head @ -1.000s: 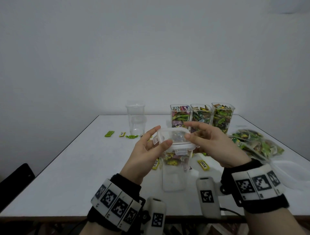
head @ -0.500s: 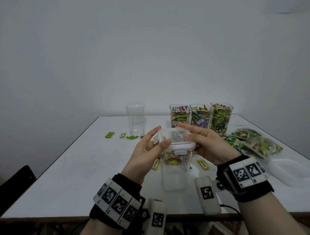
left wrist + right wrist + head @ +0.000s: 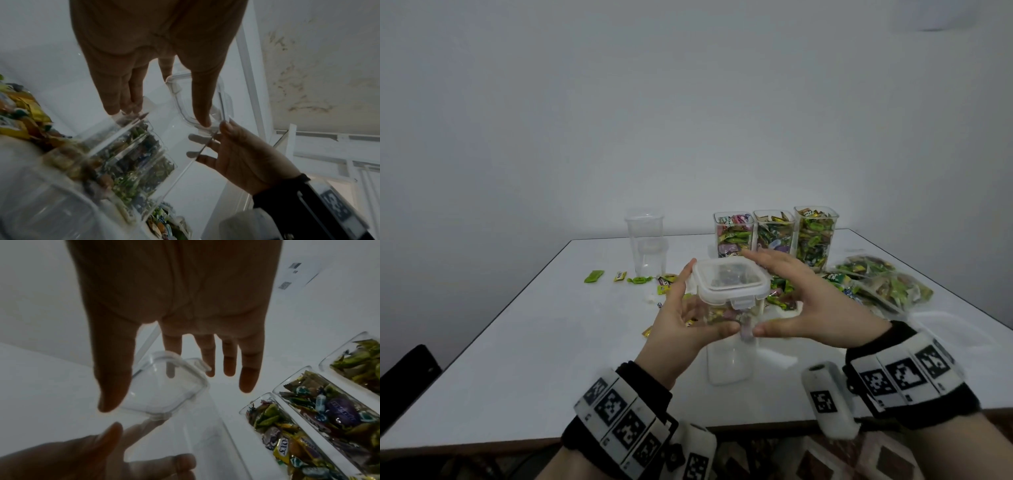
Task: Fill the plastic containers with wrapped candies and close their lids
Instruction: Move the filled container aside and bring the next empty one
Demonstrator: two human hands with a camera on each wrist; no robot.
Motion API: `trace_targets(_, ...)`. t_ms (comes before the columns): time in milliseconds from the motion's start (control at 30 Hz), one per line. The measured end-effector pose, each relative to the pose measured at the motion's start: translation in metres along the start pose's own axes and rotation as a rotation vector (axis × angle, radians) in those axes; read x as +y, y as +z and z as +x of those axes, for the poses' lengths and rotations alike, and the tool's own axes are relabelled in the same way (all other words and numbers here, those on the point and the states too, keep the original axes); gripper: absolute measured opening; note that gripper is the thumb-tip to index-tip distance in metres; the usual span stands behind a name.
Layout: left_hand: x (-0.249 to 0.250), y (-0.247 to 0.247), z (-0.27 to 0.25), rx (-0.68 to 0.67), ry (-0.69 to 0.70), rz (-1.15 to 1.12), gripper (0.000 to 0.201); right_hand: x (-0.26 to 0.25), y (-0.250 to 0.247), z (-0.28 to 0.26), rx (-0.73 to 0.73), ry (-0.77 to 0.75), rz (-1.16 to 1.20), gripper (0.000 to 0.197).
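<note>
A clear lidded container stands upright before three candy-filled open containers.

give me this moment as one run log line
step: seating lid on near container | left hand: steadies container | right hand: fingers straight beside lid | front latch: unsnapped | three rear containers: filled, lidless

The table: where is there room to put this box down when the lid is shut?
The table is bare on its near left, between the loose candies and the front edge. It is crowded at the back right with three filled containers, and on the right with candy bags. An empty container stands at the back middle.
</note>
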State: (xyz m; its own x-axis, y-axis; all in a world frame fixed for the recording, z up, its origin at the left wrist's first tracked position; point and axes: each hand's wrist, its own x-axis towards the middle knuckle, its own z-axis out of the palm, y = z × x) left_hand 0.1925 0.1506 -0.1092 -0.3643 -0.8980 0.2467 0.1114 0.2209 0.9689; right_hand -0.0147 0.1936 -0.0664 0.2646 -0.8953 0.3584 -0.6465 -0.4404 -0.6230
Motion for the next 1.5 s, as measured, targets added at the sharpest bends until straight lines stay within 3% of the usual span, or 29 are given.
trace_targets(100, -0.003, 0.011, 0.001, -0.045, 0.016, 0.003, 0.099, -0.006, -0.003, 0.001, 0.027, -0.001, -0.124, 0.082)
trace_targets(233, -0.006, 0.024, 0.003, -0.081, 0.038, 0.001, 0.091, -0.009, -0.011, 0.000, 0.081, -0.008, -0.115, 0.065)
trace_targets(367, -0.006, 0.032, 0.010, -0.090, 0.003, 0.010, 0.101, -0.005, -0.022, 0.001, 0.103, 0.013, -0.072, 0.056)
trace_targets(567, -0.010, 0.042, 0.025, -0.123, -0.040, 0.094, 0.071, 0.006, -0.042, 0.008, 0.050, 0.095, 0.193, 0.044)
trace_targets(633, -0.012, 0.045, 0.029, -0.129, -0.054, 0.131, 0.070, 0.011, -0.048, 0.010, 0.130, 0.126, 0.275, 0.037)
trace_targets(733, -0.015, 0.050, 0.038, -0.137, -0.070, 0.158, 0.063, 0.024, -0.059, 0.015, 0.377, 0.280, 0.392, 0.032)
trace_targets(867, -0.015, 0.056, 0.050, -0.158, -0.101, 0.188, 0.067, 0.049, -0.083, 0.011, 0.578, 0.399, 0.282, 0.006)
trace_targets(933, -0.016, 0.061, 0.056, -0.158, -0.104, 0.206, 0.080, 0.066, -0.101, 0.005, 0.606, 0.462, 0.185, 0.014)
trace_targets(1000, -0.017, 0.066, 0.062, -0.165, -0.099, 0.215, 0.080, 0.084, -0.120, -0.001, 0.582, 0.540, 0.053, 0.014)
trace_targets(1133, -0.018, 0.075, 0.074, -0.173, -0.074, 0.164, 0.054, 0.121, -0.154, -0.015, 0.508, 0.699, -0.185, 0.011)
trace_targets(1233, -0.020, 0.082, 0.080, -0.168, -0.094, 0.107, 0.065, 0.140, -0.171, -0.029, 0.447, 0.822, -0.332, 0.013)
trace_targets(1333, -0.021, 0.086, 0.083, -0.153, -0.104, 0.097, 0.080, 0.153, -0.178, -0.043, 0.288, 0.903, -0.428, 0.009)
trace_targets(1500, -0.021, 0.088, 0.086, -0.145, -0.113, 0.078, 0.081, 0.167, -0.170, -0.056, 0.092, 0.944, -0.463, 0.009)
